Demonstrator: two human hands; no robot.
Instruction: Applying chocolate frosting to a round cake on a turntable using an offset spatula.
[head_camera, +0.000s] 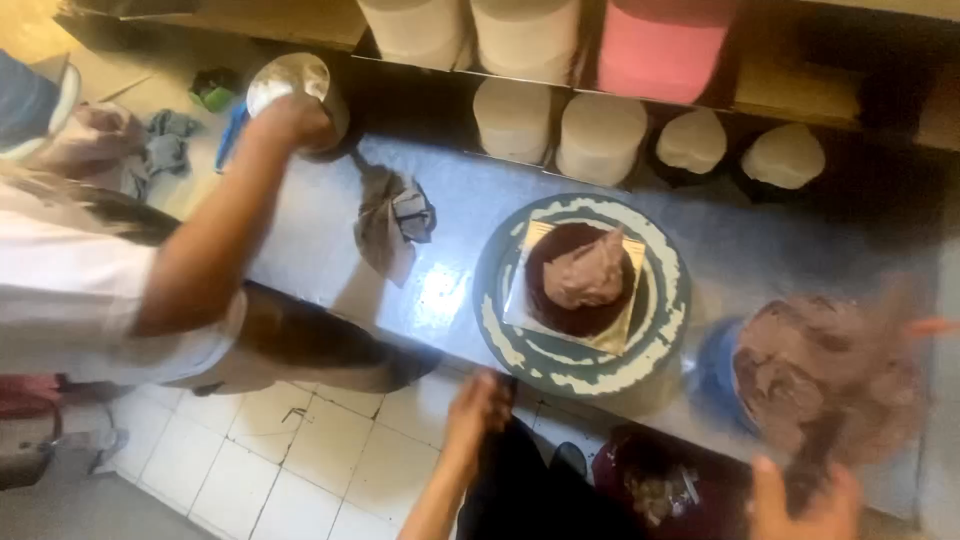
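On the worktop (470, 215), mid-span near the front edge: one dark round turntable (580, 295) with pale smears on its rim, carrying one gold cake board (615, 335), one dark chocolate cake (575, 280) and one mound of brown frosting (590, 272) on top.

Left hand (480, 405) sits at the front edge just beside the turntable, fingers loosely curled, grasping nothing I can see. Right hand (800, 500) is at the bottom right corner, cut off by the frame and blurred; it's closed round a dark tool handle (805, 465) that runs up into a blue bowl (800, 375) of brown frosting. Tool tip is hard to make out.

Counts: one bowl, one crumpled piping bag (393, 225) left of the turntable, four pale cakes (600, 135) along the back edge (two round, two heart-shaped), three more tall ones (525, 35) on the shelf above — two white, one pink, all cropped at the top.

Second person at the left end: one arm (215, 240) reaching to a metal bowl (295, 85) at the back left corner; hand state hidden. Rags beside it, blurred.
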